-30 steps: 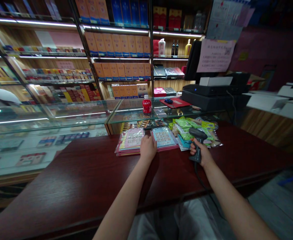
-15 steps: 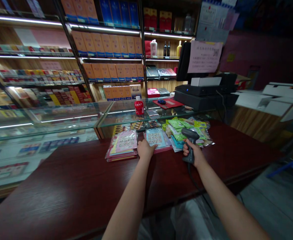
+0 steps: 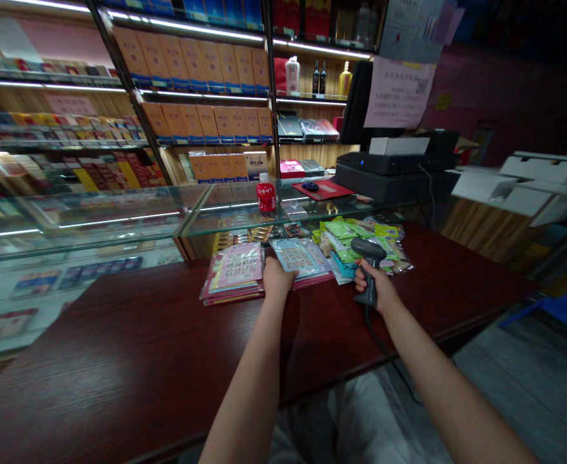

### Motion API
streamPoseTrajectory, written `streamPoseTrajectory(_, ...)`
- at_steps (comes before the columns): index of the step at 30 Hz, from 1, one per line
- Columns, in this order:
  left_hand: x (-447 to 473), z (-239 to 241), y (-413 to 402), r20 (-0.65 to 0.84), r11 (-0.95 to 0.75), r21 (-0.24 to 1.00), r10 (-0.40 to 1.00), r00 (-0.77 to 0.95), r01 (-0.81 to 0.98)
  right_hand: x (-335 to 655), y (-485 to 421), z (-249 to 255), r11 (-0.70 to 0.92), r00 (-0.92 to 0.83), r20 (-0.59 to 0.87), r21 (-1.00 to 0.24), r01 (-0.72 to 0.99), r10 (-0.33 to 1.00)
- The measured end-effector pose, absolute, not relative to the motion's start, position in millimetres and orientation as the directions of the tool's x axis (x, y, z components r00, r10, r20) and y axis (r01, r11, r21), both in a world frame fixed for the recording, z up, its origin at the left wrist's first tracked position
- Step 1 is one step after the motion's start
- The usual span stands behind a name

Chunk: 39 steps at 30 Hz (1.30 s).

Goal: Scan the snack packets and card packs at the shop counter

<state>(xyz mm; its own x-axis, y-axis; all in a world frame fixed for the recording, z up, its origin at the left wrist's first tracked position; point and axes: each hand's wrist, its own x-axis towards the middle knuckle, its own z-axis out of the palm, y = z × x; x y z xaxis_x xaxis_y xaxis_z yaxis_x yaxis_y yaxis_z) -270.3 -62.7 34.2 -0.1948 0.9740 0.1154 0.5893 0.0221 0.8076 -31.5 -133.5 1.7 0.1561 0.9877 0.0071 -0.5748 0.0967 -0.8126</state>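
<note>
My right hand (image 3: 376, 287) is wrapped around the handle of a dark barcode scanner (image 3: 369, 252), whose cable drops past the table's front edge. My left hand (image 3: 278, 278) grips the left edge of a light-blue plastic-sleeved packet (image 3: 303, 256); its thumb lies near the packet's lower corner and the other fingers are partly hidden. Pink sleeves show beneath that packet. Just left of the hand lies another stack of plastic-sleeved packets (image 3: 235, 269), pink on top. Green snack-like bags (image 3: 346, 231) are heaped behind the scanner, with blue packets (image 3: 343, 267) at their near side.
A glass counter (image 3: 235, 218) borders the dark red table (image 3: 158, 361) at the back. On it stand a red bottle (image 3: 265, 193), a mouse (image 3: 310, 186) on a red mat, and a black register unit (image 3: 390, 183). White boxes (image 3: 549, 169) sit at right.
The light-blue packet has shifted and turned slightly to the left at my left hand. My right hand keeps the scanner in about the same place. The camera view has tilted downward a little.
</note>
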Motion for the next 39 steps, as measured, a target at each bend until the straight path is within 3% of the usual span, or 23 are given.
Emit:
streamPoseTrajectory(3,-266,34,-61,-0.047,0.086,0.949,0.99,-0.137,0.302,-32,-133,1,0.097,0.156,0.007,-0.812,-0.575,0.988)
streamPoseTrajectory(6,-261,36,-63,-0.224,0.222,0.975,0.972,-0.078,-0.025,-32,-133,1,0.097,0.158,0.006,-0.811,-0.577,0.987)
streamPoseTrajectory(11,-260,38,-69,-0.208,0.182,0.93,0.977,-0.05,-0.318,-35,-135,3,0.109,0.174,0.01,-0.817,-0.567,0.985)
streamPoseTrajectory(21,-252,14,-60,0.051,-0.075,0.91,0.996,-0.07,-0.407,-46,-156,30,0.092,0.19,0.004,-0.885,-0.456,0.982)
streamPoseTrajectory(30,-249,0,-52,0.064,-0.105,0.939,0.989,-0.133,-0.327,-61,-205,40,0.044,0.032,0.041,-0.994,-0.101,0.999)
streamPoseTrajectory(39,-248,-2,-52,0.094,-0.133,0.941,0.986,-0.137,-0.311,-61,-219,38,0.0,-0.019,0.002,-0.995,-0.103,1.0)
